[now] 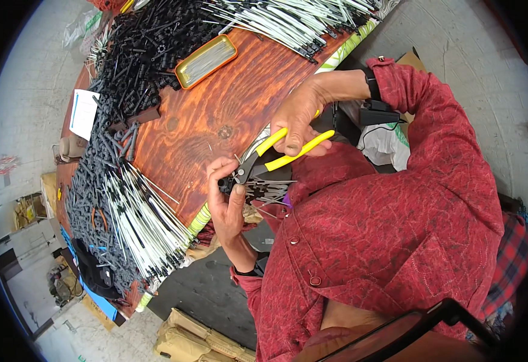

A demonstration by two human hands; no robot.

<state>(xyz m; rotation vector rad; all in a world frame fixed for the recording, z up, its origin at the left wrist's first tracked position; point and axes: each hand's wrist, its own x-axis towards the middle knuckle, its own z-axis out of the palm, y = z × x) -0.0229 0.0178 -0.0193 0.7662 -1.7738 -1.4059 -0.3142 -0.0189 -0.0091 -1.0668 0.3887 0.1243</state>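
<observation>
My right hand (300, 117) is wrapped round the yellow handles of a pair of pliers (271, 143), its thumb on one handle. The handles are spread apart, and the dark jaws reach to my left hand (224, 199). There, thumb and fingers pinch a small black part (230, 181), right at the plier jaws. Fingers and jaws hide much of this part, so its exact kind is unclear. Thin grey rods (276, 192) lie just below the pliers, close to my lap.
On the brown wooden table (185, 139) lie a heap of black plastic parts (137, 60), grey tubular pieces (86, 193), and two bundles of white rods with black ends (146, 223). A yellow-rimmed tin (206, 60) holds thin needle-like pins. Cardboard (197, 341) sits on the floor.
</observation>
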